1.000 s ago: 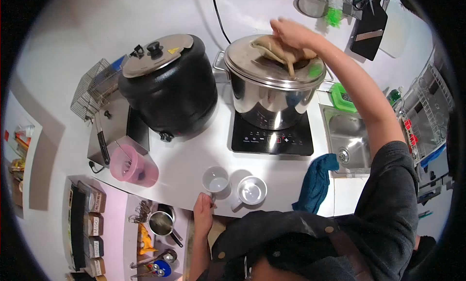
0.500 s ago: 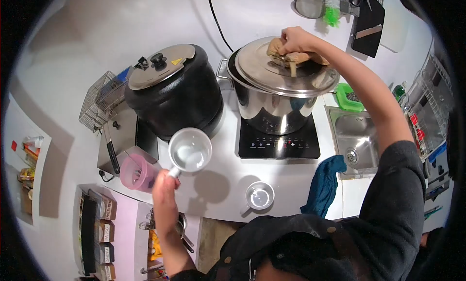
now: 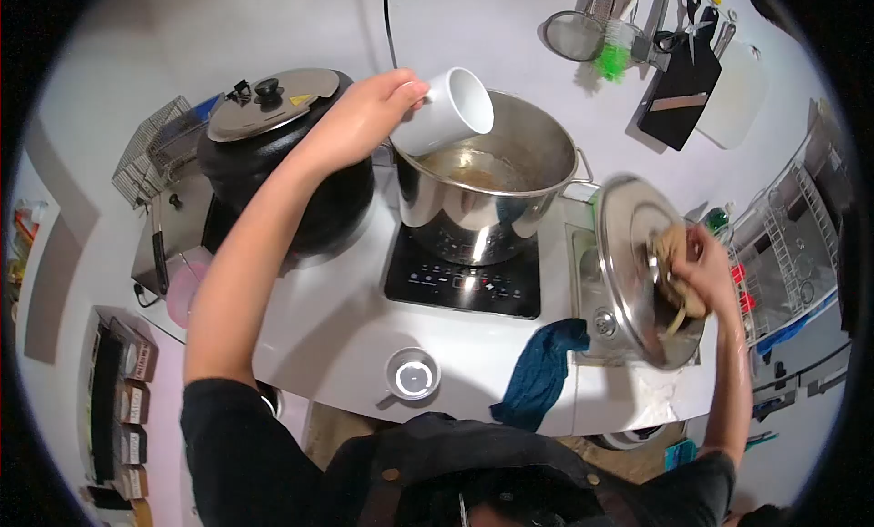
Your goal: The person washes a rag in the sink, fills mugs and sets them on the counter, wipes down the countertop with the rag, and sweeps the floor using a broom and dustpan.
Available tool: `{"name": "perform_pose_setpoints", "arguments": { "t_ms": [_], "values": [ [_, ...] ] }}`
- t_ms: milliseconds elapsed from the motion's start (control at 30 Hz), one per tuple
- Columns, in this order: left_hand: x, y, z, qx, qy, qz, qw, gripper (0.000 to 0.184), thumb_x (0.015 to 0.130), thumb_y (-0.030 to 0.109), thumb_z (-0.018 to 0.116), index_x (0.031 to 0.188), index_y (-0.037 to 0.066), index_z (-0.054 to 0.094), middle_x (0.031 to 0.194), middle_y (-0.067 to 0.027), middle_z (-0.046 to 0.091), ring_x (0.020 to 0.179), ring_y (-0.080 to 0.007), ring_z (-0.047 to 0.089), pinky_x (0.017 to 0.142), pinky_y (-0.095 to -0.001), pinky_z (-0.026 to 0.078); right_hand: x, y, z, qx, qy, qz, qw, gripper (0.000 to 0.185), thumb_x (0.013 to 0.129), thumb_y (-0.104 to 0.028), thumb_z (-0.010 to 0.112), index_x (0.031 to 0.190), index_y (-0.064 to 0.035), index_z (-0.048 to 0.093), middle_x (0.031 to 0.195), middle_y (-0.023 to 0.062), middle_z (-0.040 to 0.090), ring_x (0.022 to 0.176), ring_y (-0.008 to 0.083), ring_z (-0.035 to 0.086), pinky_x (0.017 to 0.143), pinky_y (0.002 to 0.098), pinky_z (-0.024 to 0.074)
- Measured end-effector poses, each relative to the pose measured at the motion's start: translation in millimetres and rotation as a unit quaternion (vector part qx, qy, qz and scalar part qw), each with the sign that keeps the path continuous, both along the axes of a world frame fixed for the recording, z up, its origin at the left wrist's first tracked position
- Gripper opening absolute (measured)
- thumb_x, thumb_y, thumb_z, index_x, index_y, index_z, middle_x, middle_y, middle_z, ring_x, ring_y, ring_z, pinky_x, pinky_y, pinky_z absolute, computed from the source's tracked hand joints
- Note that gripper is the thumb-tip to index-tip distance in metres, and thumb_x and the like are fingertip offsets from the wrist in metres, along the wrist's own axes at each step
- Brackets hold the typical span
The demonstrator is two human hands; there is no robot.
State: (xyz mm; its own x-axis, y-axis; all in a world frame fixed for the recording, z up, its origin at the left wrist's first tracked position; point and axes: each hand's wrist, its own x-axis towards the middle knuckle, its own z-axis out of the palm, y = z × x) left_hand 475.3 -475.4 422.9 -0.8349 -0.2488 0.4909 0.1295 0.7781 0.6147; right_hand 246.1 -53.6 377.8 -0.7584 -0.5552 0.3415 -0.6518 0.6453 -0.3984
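My left hand (image 3: 382, 108) is closed on a white mug (image 3: 437, 117), which tilts over the left rim of a large steel stockpot (image 3: 428, 199). Liquid (image 3: 478, 169) shows inside the uncovered pot. On the right, my right hand (image 3: 708, 270) grips a tan cloth (image 3: 675, 254) wrapped about the handle of the pot's lid (image 3: 628, 227). The lid is held nearly upright above the sink. A second white mug (image 3: 412, 374) stands on the counter near my body, close to neither hand.
The pot stands on a black induction cooker (image 3: 464, 286). To its left is a black lidded soup kettle (image 3: 319, 199). A blue cloth (image 3: 542, 372) lies at the counter's front edge, beside the sink (image 3: 587, 336). Strainers and a black slicer (image 3: 683, 81) hang on the wall.
My right hand has lifted the lid off the pot and carried it right, over the sink. My left hand has brought the mug from above the counter up to the pot's rim.
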Motion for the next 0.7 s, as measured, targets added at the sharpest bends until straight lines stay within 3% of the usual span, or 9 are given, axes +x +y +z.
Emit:
{"name": "perform_pose_setpoints", "arguments": {
  "t_ms": [33, 67, 200, 300, 400, 500, 700],
  "values": [
    [-19, -5, -1, -0.008, -0.026, -0.001, 1.000, 0.034, 0.091, 0.033, 0.045, 0.086, 0.000, 0.054, 0.076, -0.0060, 0.054, 0.071, -0.0168, 0.049, 0.069, -0.0294, 0.040, 7, 12, -10, -0.027, -0.050, -0.009, 0.998, 0.042, 0.060, -0.012, 0.067, 0.098, 0.0012, 0.056, 0.084, 0.0098, 0.062, 0.077, 0.0164, 0.057, 0.072, 0.0283, 0.0458],
    [-37, -11, -3, -0.016, -0.053, -0.001, 0.998, 0.035, 0.091, 0.034, 0.046, 0.085, 0.000, 0.055, 0.076, -0.0071, 0.055, 0.071, -0.0176, 0.050, 0.069, -0.0305, 0.041, 13, 23, -19, -0.012, -0.024, -0.023, 0.999, 0.041, 0.064, -0.013, 0.067, 0.099, 0.0046, 0.056, 0.086, 0.0149, 0.065, 0.080, 0.0191, 0.063, 0.075, 0.0296, 0.0487],
    [-86, -17, 0, -0.106, -0.187, 0.013, 0.977, 0.034, 0.092, 0.035, 0.046, 0.086, 0.003, 0.057, 0.077, -0.0065, 0.056, 0.074, -0.0155, 0.051, 0.071, -0.0288, 0.043, 0, 69, -71, -0.006, -0.053, -0.086, 0.995, 0.040, 0.064, -0.010, 0.065, 0.099, 0.0063, 0.055, 0.087, 0.0186, 0.065, 0.081, 0.0222, 0.065, 0.075, 0.0319, 0.0498],
    [-116, -15, 5, -0.150, -0.318, 0.044, 0.935, 0.033, 0.089, 0.036, 0.049, 0.085, 0.005, 0.060, 0.078, -0.0088, 0.059, 0.077, -0.0208, 0.055, 0.072, -0.0328, 0.044, -8, 92, -101, 0.029, -0.025, -0.143, 0.989, 0.042, 0.063, -0.011, 0.069, 0.101, 0.0018, 0.054, 0.088, 0.0179, 0.064, 0.080, 0.0286, 0.065, 0.072, 0.0351, 0.0500],
    [-148, -38, -12, -0.202, -0.296, -0.022, 0.933, 0.030, 0.086, 0.036, 0.051, 0.083, 0.008, 0.063, 0.080, -0.0094, 0.062, 0.078, -0.0246, 0.058, 0.071, -0.0341, 0.044, -14, 104, -121, 0.053, 0.021, -0.146, 0.988, 0.044, 0.063, -0.010, 0.070, 0.102, -0.0002, 0.053, 0.089, 0.0177, 0.062, 0.082, 0.0292, 0.064, 0.071, 0.0364, 0.0497],
    [-167, -31, -22, -0.265, -0.376, 0.062, 0.886, 0.030, 0.084, 0.039, 0.052, 0.084, 0.011, 0.065, 0.086, -0.0089, 0.064, 0.086, -0.0272, 0.057, 0.077, -0.0421, 0.041, -18, 103, -126, 0.037, -0.007, -0.141, 0.989, 0.044, 0.062, -0.008, 0.070, 0.102, -0.0012, 0.052, 0.090, 0.0179, 0.061, 0.083, 0.0299, 0.063, 0.072, 0.0369, 0.0495],
    [-182, -20, -40, -0.430, -0.372, 0.108, 0.816, 0.033, 0.084, 0.042, 0.053, 0.092, 0.014, 0.068, 0.094, -0.0081, 0.065, 0.110, -0.0274, 0.048, 0.084, -0.0599, 0.029, -28, 101, -143, -0.017, -0.019, -0.106, 0.994, 0.045, 0.064, -0.002, 0.067, 0.106, -0.0009, 0.051, 0.093, 0.0186, 0.062, 0.086, 0.0314, 0.062, 0.077, 0.0362, 0.0484]
  ]
}}
